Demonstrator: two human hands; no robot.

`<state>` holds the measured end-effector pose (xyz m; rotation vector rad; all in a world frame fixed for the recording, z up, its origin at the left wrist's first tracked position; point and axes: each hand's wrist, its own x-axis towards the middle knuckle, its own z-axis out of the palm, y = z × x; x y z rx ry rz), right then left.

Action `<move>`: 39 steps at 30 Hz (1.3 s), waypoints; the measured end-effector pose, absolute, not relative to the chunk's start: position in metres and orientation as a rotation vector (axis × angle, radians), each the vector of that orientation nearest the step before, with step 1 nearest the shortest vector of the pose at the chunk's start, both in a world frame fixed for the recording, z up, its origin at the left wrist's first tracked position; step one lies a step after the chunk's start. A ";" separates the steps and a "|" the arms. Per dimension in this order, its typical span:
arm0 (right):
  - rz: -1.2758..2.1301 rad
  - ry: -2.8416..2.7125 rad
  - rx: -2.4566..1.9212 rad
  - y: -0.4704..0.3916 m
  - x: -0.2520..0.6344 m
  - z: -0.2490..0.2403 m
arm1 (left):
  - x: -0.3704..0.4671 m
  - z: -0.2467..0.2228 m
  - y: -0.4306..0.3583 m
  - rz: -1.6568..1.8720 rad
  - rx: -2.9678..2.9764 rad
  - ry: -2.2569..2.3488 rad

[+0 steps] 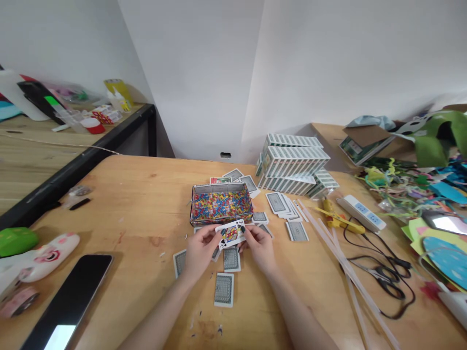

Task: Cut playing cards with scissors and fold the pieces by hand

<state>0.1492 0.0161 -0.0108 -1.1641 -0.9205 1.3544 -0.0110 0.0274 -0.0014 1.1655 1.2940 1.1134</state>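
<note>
A jack of spades point(232, 234) is held face up over the counter point(146, 204), between the person's left hand point(197, 250) and right hand point(260, 245). The fingers of both hands are closed on it: the left pinch its left end, the right its right end, and each thumb presses on the printed face. Neither hand is nearer, since both touch the card.

Its long axis runs crosswise, from one hand to the other, with the right end slightly higher in view. The relation that matters most, as I judge it, is between this card and the patterned box point(221, 217) straight ahead of the fingers. The box is open at the top, and its long side runs roughly parallel to the card, just beyond it. Card and box look close together; whether they touch I cannot tell, nor how high the card is above the counter.

On the person's side of the box, one face-down card point(232, 261) lies just below the jack, and a lower face-down card point(224, 289) lies nearer the person, both with their long axes pointing roughly away from the body. To the right of the box, a spread of face-down cards point(277, 202) lies in front of the stacked striped boxes point(294, 160), well apart from the fingers.
</note>
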 end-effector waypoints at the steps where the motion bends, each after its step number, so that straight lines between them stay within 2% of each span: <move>1: 1.344 -0.917 -1.169 0.016 0.149 -0.011 | -0.011 0.000 0.027 1.107 1.140 1.264; 11: 1.299 -0.954 -1.176 0.015 0.148 -0.012 | -0.011 0.000 0.030 1.039 0.945 1.197; 17: 1.298 -0.986 -1.195 0.013 0.145 -0.012 | -0.010 -0.005 0.031 1.047 0.978 1.311; 39: 1.351 -0.985 -1.180 0.014 0.150 -0.012 | -0.013 -0.008 0.031 0.998 1.085 1.165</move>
